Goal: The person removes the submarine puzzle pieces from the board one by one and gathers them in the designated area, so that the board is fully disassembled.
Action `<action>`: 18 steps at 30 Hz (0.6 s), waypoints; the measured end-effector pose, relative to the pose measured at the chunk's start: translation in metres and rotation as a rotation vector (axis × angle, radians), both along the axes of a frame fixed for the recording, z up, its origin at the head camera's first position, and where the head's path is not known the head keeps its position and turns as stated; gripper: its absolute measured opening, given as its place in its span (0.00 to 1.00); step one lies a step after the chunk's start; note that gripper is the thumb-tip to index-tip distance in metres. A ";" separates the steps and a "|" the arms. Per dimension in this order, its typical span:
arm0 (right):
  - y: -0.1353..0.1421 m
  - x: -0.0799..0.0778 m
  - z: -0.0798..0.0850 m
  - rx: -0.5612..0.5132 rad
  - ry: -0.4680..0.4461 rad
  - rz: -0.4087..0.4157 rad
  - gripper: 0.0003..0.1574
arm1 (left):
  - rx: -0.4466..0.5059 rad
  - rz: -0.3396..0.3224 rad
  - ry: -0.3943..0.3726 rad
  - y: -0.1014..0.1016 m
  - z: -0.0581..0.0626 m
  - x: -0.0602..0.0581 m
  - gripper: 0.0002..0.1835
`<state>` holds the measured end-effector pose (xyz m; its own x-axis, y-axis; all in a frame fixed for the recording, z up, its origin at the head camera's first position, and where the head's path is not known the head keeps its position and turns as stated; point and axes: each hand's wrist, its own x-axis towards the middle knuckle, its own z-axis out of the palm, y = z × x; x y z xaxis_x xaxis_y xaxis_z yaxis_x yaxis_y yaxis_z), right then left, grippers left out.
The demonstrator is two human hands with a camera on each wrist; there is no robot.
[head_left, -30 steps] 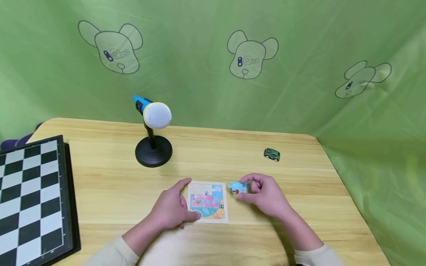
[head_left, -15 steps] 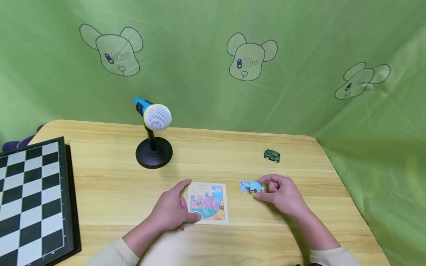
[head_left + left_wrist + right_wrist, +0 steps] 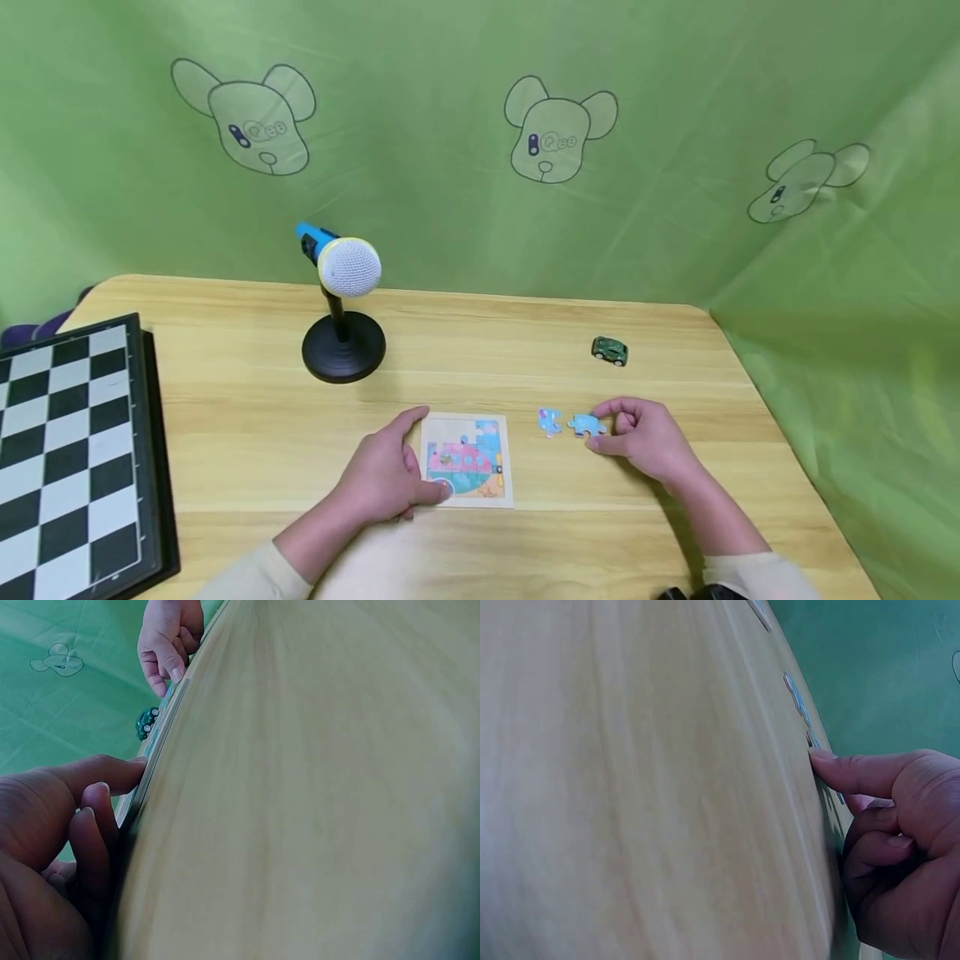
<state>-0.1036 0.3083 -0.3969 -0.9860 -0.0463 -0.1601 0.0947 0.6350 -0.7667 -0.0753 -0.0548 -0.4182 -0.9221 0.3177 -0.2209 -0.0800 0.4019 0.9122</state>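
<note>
On the wooden table [image 3: 480, 354], the right hand [image 3: 651, 439] pinches a blue puzzle piece [image 3: 586, 425] between its thumb and finger. Just left of that, a little apart, lies a pink and blue piece [image 3: 548, 422]. Next comes the puzzle board [image 3: 446, 427], which the left hand [image 3: 384, 471] holds by its left side. Farther back sit a small green car [image 3: 610, 351] and a microphone [image 3: 349, 267] on a black stand [image 3: 343, 350]. A checkered board [image 3: 67, 458] lies far left.

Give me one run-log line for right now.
left hand: holds part-filled puzzle board | right hand: pinches blue piece | second piece: between board and blue piece, not held
</note>
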 end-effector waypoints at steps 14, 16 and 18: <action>0.005 -0.004 -0.005 0.008 -0.039 -0.010 0.27 | 0.001 0.002 -0.003 0.000 0.000 0.000 0.57; 0.003 -0.003 -0.005 0.004 -0.030 -0.014 0.27 | 0.001 0.002 -0.002 0.000 0.000 0.000 0.56; -0.001 -0.001 -0.003 0.006 -0.005 -0.016 0.27 | 0.001 0.002 -0.003 -0.001 0.000 0.000 0.56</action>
